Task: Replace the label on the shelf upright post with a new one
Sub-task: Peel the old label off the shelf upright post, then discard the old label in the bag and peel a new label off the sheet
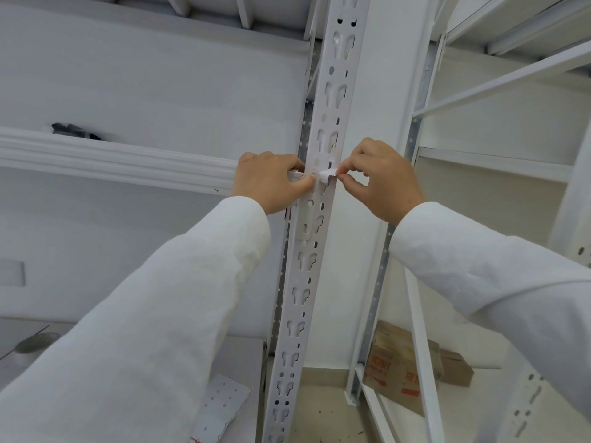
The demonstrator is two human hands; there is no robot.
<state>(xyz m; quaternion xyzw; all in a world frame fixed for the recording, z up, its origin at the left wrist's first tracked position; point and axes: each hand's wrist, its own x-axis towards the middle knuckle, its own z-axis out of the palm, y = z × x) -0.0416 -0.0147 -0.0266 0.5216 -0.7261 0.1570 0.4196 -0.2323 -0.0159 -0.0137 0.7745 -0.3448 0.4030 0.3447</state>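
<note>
A white slotted upright post (332,100) runs up the middle of the view. A small white label (327,175) sits on it at hand height, its right edge curled away from the metal. My right hand (380,180) pinches that curled edge between thumb and forefinger. My left hand (270,182) grips the post's left side, thumb pressed on the label's left end. Both arms wear white sleeves.
A white shelf beam (112,158) meets the post from the left, with a dark object (75,131) on the shelf behind it. A sheet of labels (220,407) lies on the lower shelf. Cardboard boxes (412,366) sit on the floor at right under another rack (419,219).
</note>
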